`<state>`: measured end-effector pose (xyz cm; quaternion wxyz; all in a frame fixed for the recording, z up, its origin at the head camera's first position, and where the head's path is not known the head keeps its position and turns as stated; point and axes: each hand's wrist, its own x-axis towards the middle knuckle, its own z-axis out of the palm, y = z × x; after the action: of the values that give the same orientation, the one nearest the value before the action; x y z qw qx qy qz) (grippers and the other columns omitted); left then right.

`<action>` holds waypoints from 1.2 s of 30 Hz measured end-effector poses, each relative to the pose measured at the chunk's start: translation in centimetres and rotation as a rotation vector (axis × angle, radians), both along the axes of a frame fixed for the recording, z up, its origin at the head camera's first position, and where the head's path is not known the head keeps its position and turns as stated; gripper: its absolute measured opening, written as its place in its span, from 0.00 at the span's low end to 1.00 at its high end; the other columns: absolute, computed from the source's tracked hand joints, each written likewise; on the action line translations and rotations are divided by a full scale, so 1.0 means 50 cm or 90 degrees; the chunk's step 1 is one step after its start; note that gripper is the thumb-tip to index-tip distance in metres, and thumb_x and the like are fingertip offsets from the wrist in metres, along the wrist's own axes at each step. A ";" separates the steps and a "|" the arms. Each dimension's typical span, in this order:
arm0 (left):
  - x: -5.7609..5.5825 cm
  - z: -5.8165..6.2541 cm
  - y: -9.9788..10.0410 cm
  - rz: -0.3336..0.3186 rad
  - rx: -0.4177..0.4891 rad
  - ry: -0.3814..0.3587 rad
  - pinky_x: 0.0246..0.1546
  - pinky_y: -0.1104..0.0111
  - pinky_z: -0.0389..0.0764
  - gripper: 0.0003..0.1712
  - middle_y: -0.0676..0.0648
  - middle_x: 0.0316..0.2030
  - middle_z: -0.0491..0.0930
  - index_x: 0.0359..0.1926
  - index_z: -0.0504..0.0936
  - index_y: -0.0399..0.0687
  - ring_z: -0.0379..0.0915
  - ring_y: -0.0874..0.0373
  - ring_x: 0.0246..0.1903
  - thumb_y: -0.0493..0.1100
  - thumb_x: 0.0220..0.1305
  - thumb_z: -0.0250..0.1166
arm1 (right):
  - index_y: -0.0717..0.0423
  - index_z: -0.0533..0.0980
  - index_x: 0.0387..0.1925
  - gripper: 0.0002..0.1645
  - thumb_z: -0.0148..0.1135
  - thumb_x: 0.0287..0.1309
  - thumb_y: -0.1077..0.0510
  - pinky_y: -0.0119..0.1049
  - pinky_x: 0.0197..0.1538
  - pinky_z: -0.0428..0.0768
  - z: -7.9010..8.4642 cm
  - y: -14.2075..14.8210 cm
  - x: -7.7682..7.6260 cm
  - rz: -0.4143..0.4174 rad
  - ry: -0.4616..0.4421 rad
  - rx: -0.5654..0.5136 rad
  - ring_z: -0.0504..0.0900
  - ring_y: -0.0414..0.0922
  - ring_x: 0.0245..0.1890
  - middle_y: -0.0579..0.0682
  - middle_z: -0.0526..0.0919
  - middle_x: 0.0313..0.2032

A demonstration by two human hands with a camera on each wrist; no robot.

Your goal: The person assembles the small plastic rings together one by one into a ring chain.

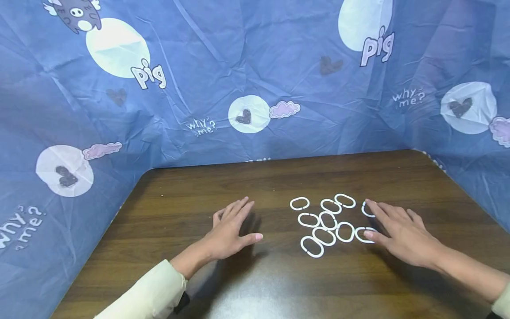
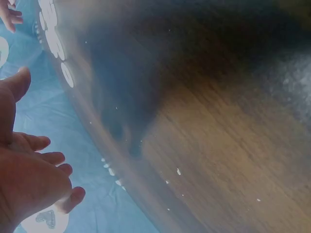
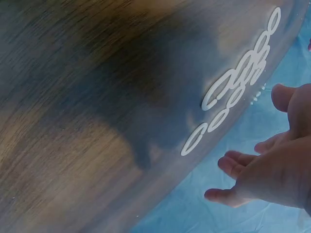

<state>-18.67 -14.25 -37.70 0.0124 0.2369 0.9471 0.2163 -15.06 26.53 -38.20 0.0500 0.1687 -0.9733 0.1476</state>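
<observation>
Several white oval rings, each with a small gap, lie spread on the brown table, among them a far-left ring (image 1: 299, 204) and a near ring (image 1: 312, 247). My right hand (image 1: 402, 230) hovers at the right of the group with its fingers extended and holds nothing; it partly covers two rings in the head view. To the left of the rings is my left hand (image 1: 229, 232), fingers straight, thumb out, nothing held. In the left wrist view that hand (image 2: 34, 170) appears above the table, and the right wrist view shows the right hand (image 3: 272, 165) likewise raised.
The wooden table (image 1: 191, 190) has rounded far corners. Blue printed cloth (image 1: 223, 57) with pigs, hearts and lettering hangs behind it and along both sides. Shadows of the hands fall on the tabletop.
</observation>
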 end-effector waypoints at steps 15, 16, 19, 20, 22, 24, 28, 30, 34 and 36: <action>-0.034 -0.013 0.007 -0.012 0.028 0.019 0.60 0.46 0.50 0.45 0.49 0.71 0.58 0.70 0.63 0.48 0.52 0.51 0.68 0.58 0.56 0.69 | 0.54 0.65 0.66 0.43 0.69 0.52 0.43 0.61 0.47 0.63 -0.018 0.024 -0.013 0.046 0.056 0.024 0.72 0.59 0.52 0.59 0.77 0.51; -0.036 -0.014 0.009 -0.011 0.029 0.019 0.59 0.47 0.51 0.45 0.49 0.71 0.59 0.70 0.63 0.48 0.52 0.51 0.68 0.58 0.56 0.69 | 0.54 0.65 0.66 0.43 0.69 0.52 0.43 0.61 0.47 0.63 -0.018 0.025 -0.014 0.045 0.055 0.025 0.72 0.58 0.52 0.58 0.77 0.51; -0.040 -0.014 0.012 -0.010 0.030 0.019 0.59 0.48 0.51 0.45 0.49 0.70 0.60 0.70 0.63 0.48 0.53 0.52 0.67 0.58 0.56 0.69 | 0.55 0.65 0.66 0.43 0.69 0.52 0.43 0.60 0.47 0.63 -0.021 0.027 -0.015 0.043 0.054 0.029 0.72 0.58 0.52 0.59 0.77 0.51; -0.042 -0.015 0.013 -0.010 0.031 0.019 0.59 0.48 0.51 0.45 0.49 0.70 0.60 0.69 0.64 0.48 0.54 0.52 0.67 0.58 0.56 0.69 | 0.55 0.66 0.66 0.44 0.69 0.52 0.42 0.61 0.47 0.63 -0.022 0.028 -0.015 0.042 0.054 0.030 0.72 0.59 0.52 0.59 0.77 0.51; -0.045 -0.015 0.016 -0.010 0.031 0.018 0.58 0.48 0.51 0.45 0.49 0.70 0.61 0.69 0.64 0.49 0.54 0.52 0.66 0.59 0.55 0.69 | 0.56 0.66 0.66 0.44 0.68 0.52 0.41 0.61 0.47 0.63 -0.023 0.029 -0.016 0.039 0.054 0.032 0.72 0.59 0.52 0.60 0.77 0.51; -0.049 -0.015 0.019 -0.008 0.028 0.018 0.58 0.49 0.52 0.45 0.49 0.70 0.61 0.69 0.64 0.49 0.54 0.52 0.66 0.60 0.55 0.69 | 0.56 0.66 0.66 0.44 0.68 0.52 0.40 0.62 0.47 0.63 -0.024 0.029 -0.016 0.036 0.053 0.034 0.72 0.60 0.53 0.61 0.76 0.51; -0.058 -0.016 0.027 -0.010 0.023 0.015 0.58 0.49 0.52 0.45 0.49 0.69 0.61 0.69 0.64 0.49 0.55 0.52 0.66 0.60 0.55 0.69 | 0.57 0.66 0.66 0.45 0.68 0.52 0.39 0.63 0.47 0.64 -0.026 0.029 -0.016 0.030 0.048 0.041 0.72 0.61 0.53 0.61 0.77 0.51; -0.062 -0.017 0.031 -0.013 0.024 0.012 0.58 0.49 0.52 0.45 0.49 0.69 0.61 0.70 0.64 0.49 0.55 0.52 0.65 0.59 0.55 0.70 | 0.58 0.66 0.65 0.46 0.68 0.51 0.39 0.62 0.47 0.64 -0.027 0.028 -0.015 0.026 0.045 0.045 0.72 0.61 0.53 0.61 0.77 0.51; -0.069 -0.020 0.040 -0.021 0.020 0.008 0.57 0.50 0.53 0.46 0.49 0.69 0.62 0.70 0.63 0.50 0.56 0.53 0.65 0.60 0.55 0.70 | 0.58 0.67 0.64 0.46 0.69 0.50 0.39 0.62 0.46 0.64 -0.030 0.027 -0.013 0.019 0.038 0.050 0.72 0.61 0.52 0.62 0.77 0.51; -0.072 -0.021 0.044 -0.027 0.019 0.007 0.56 0.50 0.54 0.46 0.48 0.69 0.62 0.70 0.64 0.49 0.56 0.53 0.64 0.60 0.54 0.70 | 0.59 0.67 0.64 0.46 0.70 0.49 0.39 0.62 0.47 0.64 -0.030 0.026 -0.012 0.016 0.035 0.048 0.72 0.61 0.52 0.61 0.77 0.50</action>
<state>-22.27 -12.04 -38.77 0.0082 0.2579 0.9387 0.2285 -15.68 27.85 -39.72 0.0687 0.1870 -0.9742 0.1065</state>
